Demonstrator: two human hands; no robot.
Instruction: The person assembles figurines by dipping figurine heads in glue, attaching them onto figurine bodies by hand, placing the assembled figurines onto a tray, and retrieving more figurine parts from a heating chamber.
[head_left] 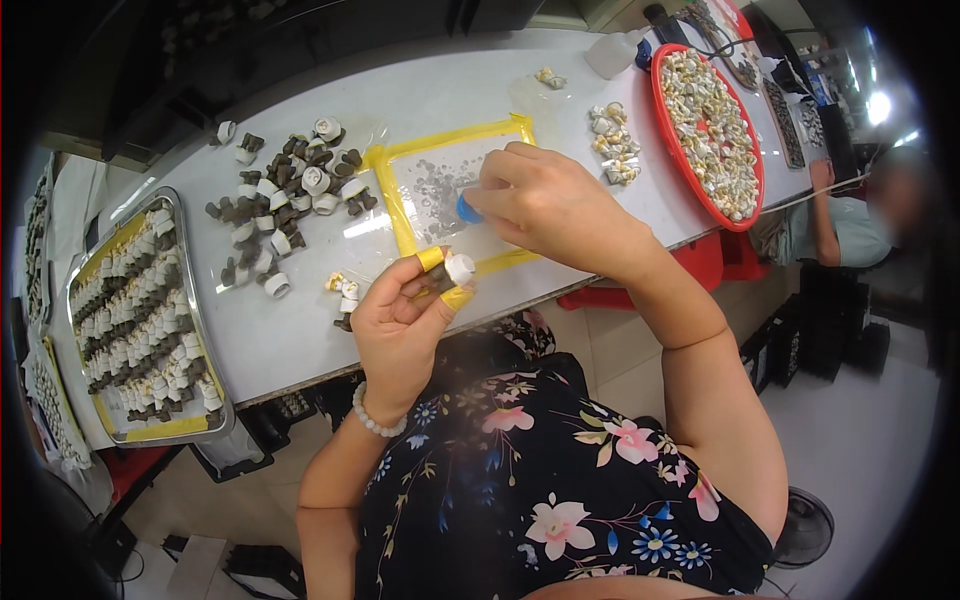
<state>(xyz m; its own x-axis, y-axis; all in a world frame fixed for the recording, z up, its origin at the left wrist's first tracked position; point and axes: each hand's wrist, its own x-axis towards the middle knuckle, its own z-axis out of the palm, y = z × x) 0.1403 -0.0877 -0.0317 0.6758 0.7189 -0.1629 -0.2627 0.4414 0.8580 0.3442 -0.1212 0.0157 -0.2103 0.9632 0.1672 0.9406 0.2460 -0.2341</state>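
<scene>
One small white-capped part sits pinched between the thumb and fingers of the left hand, raised just above the near edge of the white table; two of that hand's fingertips wear yellow tape; a bead bracelet circles the wrist. The right hand is curled, knuckles up, over one clear sheet framed in yellow tape, its fingers closed on one small blue piece that touches the sheet; grey specks dot the sheet's middle.

Two containers hold stock; one metal tray at the left end carries rows of white-and-dark parts, too many to count; one red round tray at the right end is heaped with pale cream parts, likewise beyond counting. Three loose lots lie on the bare table; a large scatter of dark and white parts left of the sheet; a small cluster just beside the left hand; a cream group between the sheet and the red tray. One clear bottle stands at the far edge; another person sits beyond the table's right end.
</scene>
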